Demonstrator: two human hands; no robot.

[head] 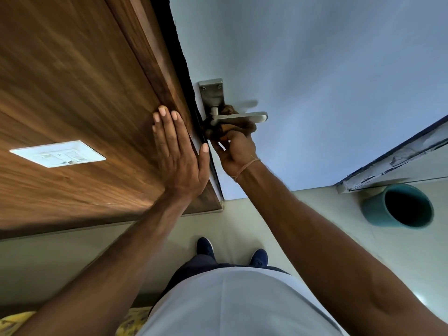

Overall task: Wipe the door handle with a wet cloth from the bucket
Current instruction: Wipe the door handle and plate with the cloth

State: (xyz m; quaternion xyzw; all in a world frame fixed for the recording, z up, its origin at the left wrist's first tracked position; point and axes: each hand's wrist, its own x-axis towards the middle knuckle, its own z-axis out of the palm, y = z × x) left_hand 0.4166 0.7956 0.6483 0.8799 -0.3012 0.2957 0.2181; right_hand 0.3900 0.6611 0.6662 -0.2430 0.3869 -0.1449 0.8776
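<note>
No legible writing is seen. Door handle [238,116]: brushed-metal lever on a long backplate, mounted centre-frame on the pale door. Brown cloth [244,127] is clamped beneath it by the right hand [236,151]. Left hand [178,151] is pressed flat, fingers together, on the wood panel [72,93]. Teal bucket [397,204] is placed far right.

We look steeply down from the head at a door [315,69] close ahead. Our feet [204,247] show below.

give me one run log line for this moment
stage: wiping | right hand: presses brown cloth on door handle | left hand: flat on wooden panel | bucket: on floor, right
</note>
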